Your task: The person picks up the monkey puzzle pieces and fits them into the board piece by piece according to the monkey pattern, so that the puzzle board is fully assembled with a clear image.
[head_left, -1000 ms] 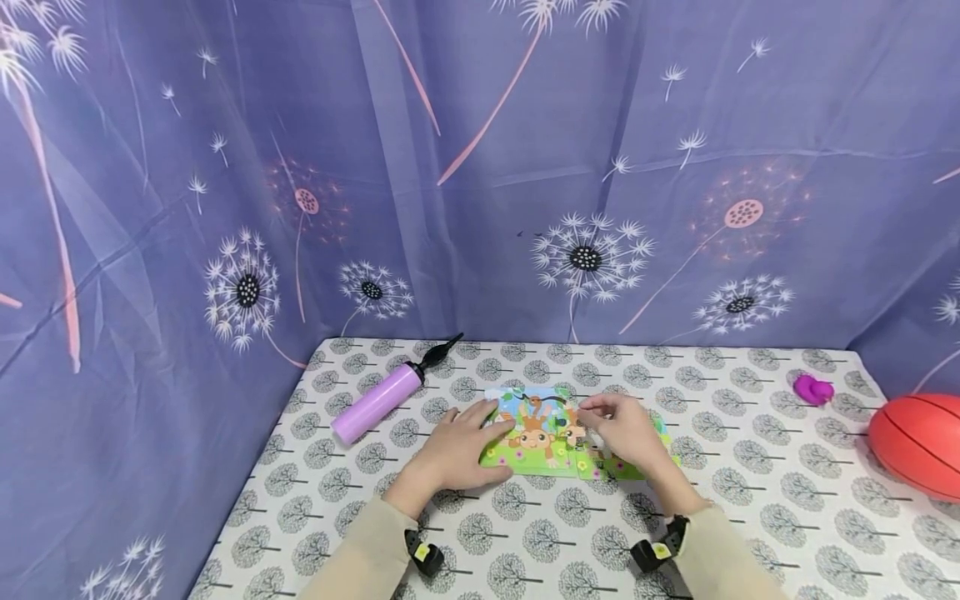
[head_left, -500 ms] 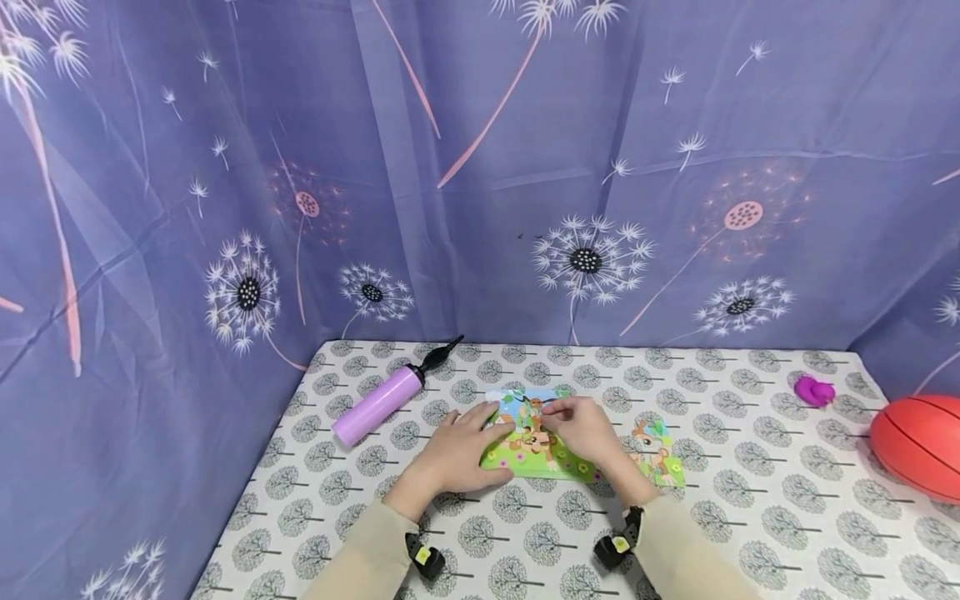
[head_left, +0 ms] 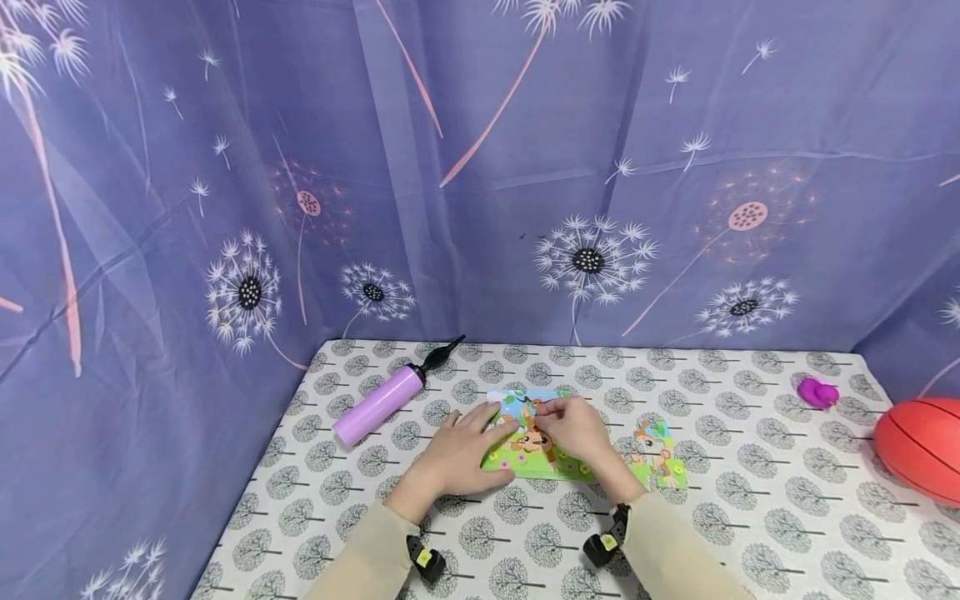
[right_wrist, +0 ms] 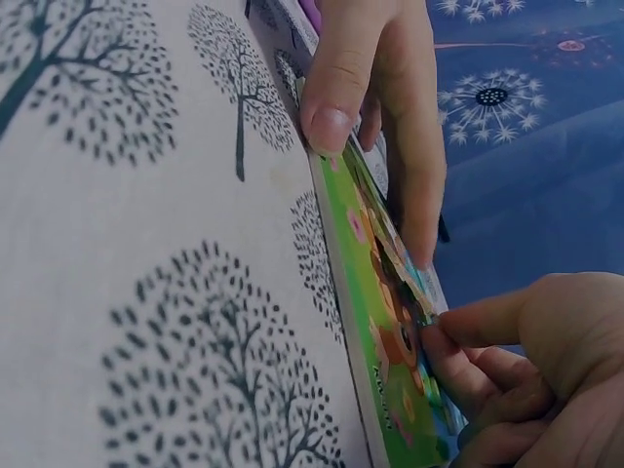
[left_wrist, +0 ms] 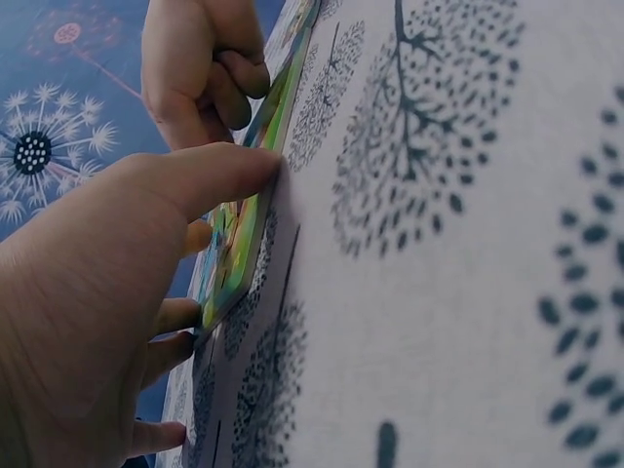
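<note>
A colourful jigsaw puzzle [head_left: 538, 472] with a monkey picture lies flat on the patterned cloth, partly hidden under both hands. My left hand [head_left: 465, 450] rests on its left side with fingers spread; in the left wrist view the thumb presses the near edge. Thumb and index finger of my right hand [head_left: 581, 432] pinch a puzzle piece [right_wrist: 414, 283], which stands tilted over the picture in the right wrist view. To the right of the board, several puzzle pieces [head_left: 654, 454] showing another monkey lie on the cloth.
At the back left lies a lilac hand pump [head_left: 378, 407] with a black nozzle. A purple rubber duck [head_left: 816, 393] sits at the back right, and a red ball [head_left: 924, 450] is at the right edge. A dandelion-print curtain [head_left: 480, 208] hangs behind the table.
My right hand has moved left from the board's right side to over its middle, carrying the puzzle piece and uncovering the pieces at right. The left hand has stayed in place.
</note>
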A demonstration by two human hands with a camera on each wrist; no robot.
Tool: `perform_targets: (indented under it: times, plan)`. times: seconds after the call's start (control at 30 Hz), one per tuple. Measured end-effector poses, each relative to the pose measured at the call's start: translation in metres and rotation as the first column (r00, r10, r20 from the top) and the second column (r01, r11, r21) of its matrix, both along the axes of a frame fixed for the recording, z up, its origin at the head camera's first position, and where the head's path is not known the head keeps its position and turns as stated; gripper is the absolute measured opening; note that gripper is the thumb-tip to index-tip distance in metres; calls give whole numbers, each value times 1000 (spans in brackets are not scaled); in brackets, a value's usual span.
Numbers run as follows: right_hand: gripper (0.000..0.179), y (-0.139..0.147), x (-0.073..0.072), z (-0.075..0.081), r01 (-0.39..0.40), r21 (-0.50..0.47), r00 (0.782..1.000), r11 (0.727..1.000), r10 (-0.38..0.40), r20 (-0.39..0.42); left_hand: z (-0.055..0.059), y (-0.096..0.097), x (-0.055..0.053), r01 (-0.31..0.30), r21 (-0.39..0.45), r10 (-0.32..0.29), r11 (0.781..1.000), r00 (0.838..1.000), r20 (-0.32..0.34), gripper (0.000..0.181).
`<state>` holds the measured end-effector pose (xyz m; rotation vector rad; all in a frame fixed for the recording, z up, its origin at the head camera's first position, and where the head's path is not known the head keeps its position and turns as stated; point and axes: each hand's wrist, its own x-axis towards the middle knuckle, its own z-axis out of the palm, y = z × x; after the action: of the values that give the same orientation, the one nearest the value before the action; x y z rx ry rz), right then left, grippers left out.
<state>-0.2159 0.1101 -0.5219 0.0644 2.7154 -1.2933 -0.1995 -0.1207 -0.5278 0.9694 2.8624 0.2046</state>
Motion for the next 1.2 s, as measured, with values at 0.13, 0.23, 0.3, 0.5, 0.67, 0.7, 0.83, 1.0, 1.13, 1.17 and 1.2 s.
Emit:
perform_targets:
  times: [0.13, 0.23, 0.3, 0.5, 0.67, 0.7, 0.83, 1.0, 1.13, 1.17, 1.2]
  plan:
    - [13, -1, 0, 3, 5, 15, 1000, 1000, -5, 10, 2, 0, 1, -3, -6, 3, 1000, 1000, 6, 77]
    - [14, 0, 1, 4, 1, -8, 1000, 1000, -1, 7, 2, 0, 1, -6, -8, 6, 1000, 1000, 9, 77]
    - [14, 1, 1, 4, -4, -30, 1000, 1000, 4, 9, 2, 1, 2, -6, -14, 6, 1000, 1000, 11, 78]
    - [16, 14, 4, 5, -27, -67, 1000, 997, 27, -12, 2, 2, 1, -12, -20, 12, 1000, 1000, 9, 78]
    - [18, 33, 5, 7, -30, -53, 998, 998, 27, -57, 5, 4, 3, -19, -20, 19, 1000, 1000, 10, 78]
    - [19, 37, 5, 7, -30, -54, 998, 998, 27, -63, 5, 5, 3, -21, -23, 21, 1000, 1000, 9, 78]
    - [21, 57, 7, 10, -32, -46, 996, 998, 28, -88, 7, 8, 3, -20, -36, 20, 999, 1000, 4, 79]
    - [24, 90, 10, 10, -34, 10, 993, 999, 35, -117, 7, 11, 4, -17, -43, 18, 999, 1000, 6, 78]
    - [32, 122, 13, 15, -21, 40, 996, 999, 25, -88, 6, 13, 4, -20, -45, 20, 999, 1000, 5, 77]
    - [34, 129, 14, 17, -13, 45, 997, 999, 16, -75, 6, 13, 4, -19, -49, 19, 999, 1000, 2, 77]
    - [35, 137, 15, 18, -4, 54, 998, 999, 8, -68, 6, 14, 4, -16, -54, 16, 998, 1000, -2, 77]
